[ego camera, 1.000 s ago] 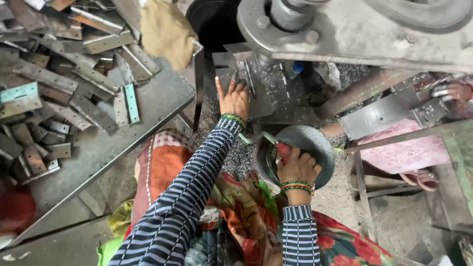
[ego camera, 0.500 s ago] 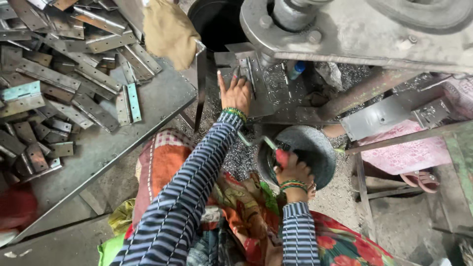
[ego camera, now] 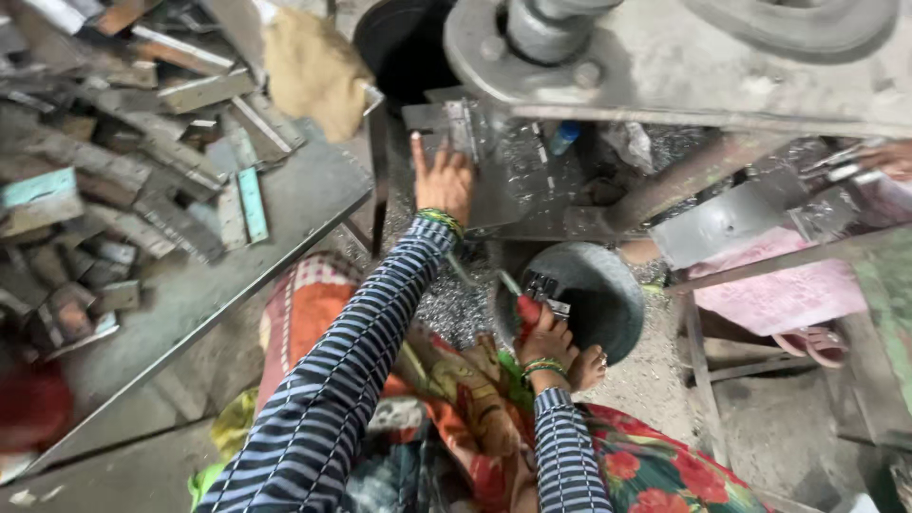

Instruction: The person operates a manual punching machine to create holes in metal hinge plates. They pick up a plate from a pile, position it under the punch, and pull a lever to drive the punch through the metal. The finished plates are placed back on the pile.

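The left hand (ego camera: 445, 180) reaches forward with fingers spread, the index finger pointing up and away, palm laid flat against the grey steel bed plate (ego camera: 494, 195) under the heavy grey press machine (ego camera: 665, 57). Whether a small piece lies beneath the palm cannot be told. Just beyond the fingertips stands a small upright steel guide block (ego camera: 446, 119) at the far edge of the bed plate, and behind it opens a round black drum (ego camera: 404, 43).

The right hand (ego camera: 543, 337) sits lower and nearer the body, fingers curled together at the near-left rim of a round dark-grey metal bowl (ego camera: 589, 294). They seem to pinch a small flat metal piece (ego camera: 543, 287) that lies just inside that rim, though the grip itself is partly hidden. From these fingers the bed plate lies up and to the left, with the left hand already on it; the right hand is the nearer one to the bowl.

A bare foot (ego camera: 589, 366) rests against the bowl's near edge. Silvery metal shavings (ego camera: 456, 309) cover the floor between the two hands. To the left, a grey sheet-metal table (ego camera: 285, 204) carries a heap of long flat steel strips (ego camera: 123, 190), their long axes running mostly toward its right edge; a tan cloth bag (ego camera: 313, 71) sits at its far right corner. A pink cloth (ego camera: 779, 285) hangs on a frame to the right.
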